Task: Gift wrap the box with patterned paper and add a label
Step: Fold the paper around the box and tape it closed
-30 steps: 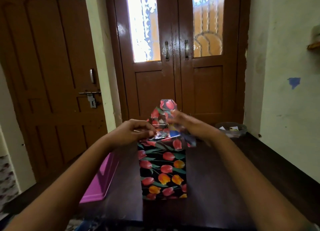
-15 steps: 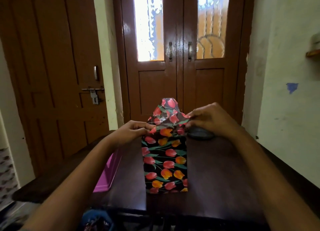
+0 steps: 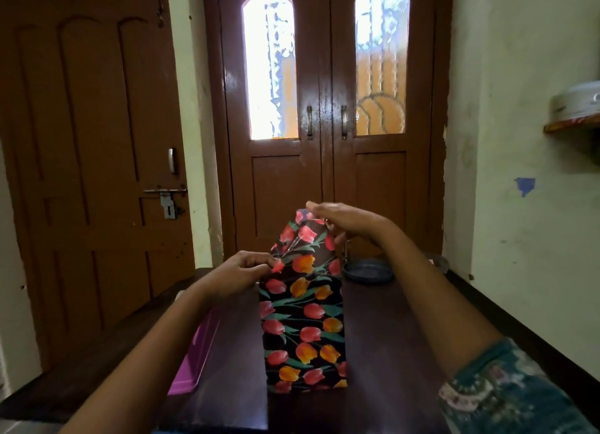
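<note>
Our dark wooden table [image 3: 389, 352] carries the tulip-papered box [image 3: 303, 333] at its middle. Left of the box lies a purple tray [image 3: 194, 359], behind-right a dark dish [image 3: 368, 270]. Our left hand [image 3: 242, 271] pinches the paper's far-left fold; our right hand [image 3: 349, 219] hovers flat and open above the raised flap.

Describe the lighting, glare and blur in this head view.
Head view: strong backlight from the door's two glass panes, the left one blown out to white; glossy glare on the door wood; the table is dark and underlit; the right hand is slightly motion-blurred over the wrapped box; wide-angle bending shows at the edges.
</note>
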A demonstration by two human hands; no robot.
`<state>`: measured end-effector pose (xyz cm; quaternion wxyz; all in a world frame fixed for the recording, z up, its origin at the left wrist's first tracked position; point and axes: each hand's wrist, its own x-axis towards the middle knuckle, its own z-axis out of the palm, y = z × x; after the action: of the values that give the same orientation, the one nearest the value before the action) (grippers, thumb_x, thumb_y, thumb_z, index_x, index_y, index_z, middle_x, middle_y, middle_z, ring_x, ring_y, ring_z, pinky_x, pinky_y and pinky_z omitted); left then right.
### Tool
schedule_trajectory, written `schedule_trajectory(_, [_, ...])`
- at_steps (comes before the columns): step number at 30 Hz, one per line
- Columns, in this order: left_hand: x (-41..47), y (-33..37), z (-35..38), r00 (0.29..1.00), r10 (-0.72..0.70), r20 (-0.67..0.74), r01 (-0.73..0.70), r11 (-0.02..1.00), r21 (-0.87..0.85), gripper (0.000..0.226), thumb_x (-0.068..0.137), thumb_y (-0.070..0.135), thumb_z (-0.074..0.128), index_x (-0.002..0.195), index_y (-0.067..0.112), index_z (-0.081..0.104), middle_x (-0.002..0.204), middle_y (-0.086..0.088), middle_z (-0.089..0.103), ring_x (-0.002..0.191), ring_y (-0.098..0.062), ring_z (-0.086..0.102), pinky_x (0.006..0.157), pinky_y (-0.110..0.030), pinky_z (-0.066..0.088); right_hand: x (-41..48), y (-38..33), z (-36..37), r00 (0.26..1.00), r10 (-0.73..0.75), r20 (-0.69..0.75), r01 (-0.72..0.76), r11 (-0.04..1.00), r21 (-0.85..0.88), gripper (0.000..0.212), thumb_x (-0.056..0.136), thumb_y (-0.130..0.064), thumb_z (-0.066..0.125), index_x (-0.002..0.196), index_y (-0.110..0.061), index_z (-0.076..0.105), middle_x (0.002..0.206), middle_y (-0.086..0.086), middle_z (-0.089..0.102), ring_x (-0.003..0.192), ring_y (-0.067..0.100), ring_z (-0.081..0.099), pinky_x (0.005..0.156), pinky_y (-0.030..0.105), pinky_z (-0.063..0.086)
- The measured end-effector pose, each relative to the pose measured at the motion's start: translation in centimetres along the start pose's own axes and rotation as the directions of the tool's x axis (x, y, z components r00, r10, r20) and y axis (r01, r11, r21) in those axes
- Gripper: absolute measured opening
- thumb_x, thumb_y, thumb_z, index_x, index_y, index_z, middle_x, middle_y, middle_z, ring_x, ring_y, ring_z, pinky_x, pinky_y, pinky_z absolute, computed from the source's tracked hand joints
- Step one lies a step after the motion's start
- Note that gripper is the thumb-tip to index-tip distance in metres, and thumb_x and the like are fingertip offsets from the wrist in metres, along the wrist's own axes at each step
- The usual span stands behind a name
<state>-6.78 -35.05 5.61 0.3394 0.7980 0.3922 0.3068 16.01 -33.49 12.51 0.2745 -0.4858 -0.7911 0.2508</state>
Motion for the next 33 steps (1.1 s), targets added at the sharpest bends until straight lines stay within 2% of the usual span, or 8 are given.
schedule_trajectory(3, [0.1,0.0,-0.2,1.000,-0.012,0.001,0.012,1.000,0.029,0.024,0.097,0.015,0.041,0.089,0.018,0.064,0.095,-0.002,0.066,0.089,-0.011,0.065,0.072,-0.020,0.050,0.4,-0.5,-0.8,0.983,0.180,0.031,-0.176,0.980,-0.090,0.026,0.095,-0.037,0.046,0.094,-0.013,0.057,0.077,0.002,0.058,0.059,0.009,0.054,0.046,0.014,0.045])
schedule_trajectory(11, [0.7,0.7,-0.5,0.999,-0.039,0.021,0.037,0.996,0.087,0.026,0.096,0.018,0.046,0.078,0.024,0.063,0.089,0.005,0.064,0.084,-0.006,0.064,0.070,-0.019,0.049,2.3,-4.7,-1.5,0.846,0.524,0.103,-0.463,0.815,-0.348,0.034,0.091,-0.033,0.055,0.079,-0.002,0.060,0.072,0.009,0.063,0.056,0.015,0.061,0.048,0.021,0.053])
schedule_trajectory(16, [0.6,0.9,-0.4,0.999,-0.044,0.009,0.043,0.996,0.072,0.030,0.096,0.018,0.046,0.072,0.026,0.063,0.084,0.008,0.063,0.078,-0.002,0.063,0.067,-0.017,0.048,2.5,-6.6,-0.7,0.784,0.615,0.086,-0.483,0.691,-0.537,0.026,0.094,-0.017,0.047,0.083,0.004,0.057,0.078,0.013,0.062,0.047,0.014,0.060,0.050,0.019,0.052])
schedule_trajectory(20, [0.6,0.8,-0.4,0.999,-0.037,0.008,0.036,0.997,0.062,0.028,0.095,0.019,0.047,0.073,0.026,0.062,0.083,0.008,0.063,0.076,-0.002,0.063,0.066,-0.016,0.048,2.3,-6.7,-1.5,0.761,0.647,0.045,-0.550,0.681,-0.484,0.025,0.094,-0.016,0.049,0.085,0.006,0.058,0.069,0.014,0.064,0.042,0.014,0.061,0.053,0.020,0.052])
schedule_trajectory(22, [0.7,0.8,-0.3,0.999,-0.032,0.004,0.032,0.998,0.059,0.026,0.095,0.019,0.047,0.075,0.026,0.062,0.084,0.007,0.063,0.078,-0.004,0.063,0.066,-0.017,0.048,1.9,-6.4,-1.7,0.737,0.675,0.030,-0.600,0.675,-0.430,0.027,0.095,-0.018,0.048,0.092,0.006,0.060,0.064,0.014,0.066,0.049,0.016,0.063,0.067,0.025,0.053])
schedule_trajectory(25, [0.7,0.8,-0.1,0.999,-0.032,0.001,0.032,0.997,0.064,0.026,0.095,0.018,0.047,0.075,0.025,0.061,0.085,0.005,0.063,0.078,-0.005,0.062,0.066,-0.017,0.048,1.8,-5.8,-1.0,0.738,0.675,0.009,-0.625,0.688,-0.369,0.033,0.095,-0.021,0.047,0.104,0.009,0.057,0.081,0.017,0.064,0.072,0.021,0.062,0.085,0.031,0.050])
schedule_trajectory(30, [0.3,0.9,-0.1,1.000,-0.022,-0.021,0.024,0.995,0.095,0.026,0.096,0.017,0.046,0.075,0.025,0.060,0.086,0.004,0.061,0.080,-0.005,0.060,0.067,-0.018,0.047,2.2,-5.8,0.7,0.789,0.610,-0.071,-0.570,0.684,-0.456,0.026,0.095,-0.016,0.046,0.079,0.002,0.054,0.084,0.010,0.054,0.092,0.018,0.053,0.098,0.027,0.042])
schedule_trajectory(33, [0.3,1.0,-0.1,1.000,-0.020,-0.024,0.023,0.994,0.111,0.026,0.096,0.019,0.046,0.075,0.025,0.059,0.088,0.005,0.061,0.083,-0.006,0.060,0.068,-0.018,0.048,2.4,-5.1,0.3,0.817,0.546,-0.186,-0.565,0.691,-0.451,0.020,0.092,-0.012,0.052,0.103,0.003,0.057,0.105,0.009,0.056,0.105,0.017,0.054,0.093,0.021,0.047])
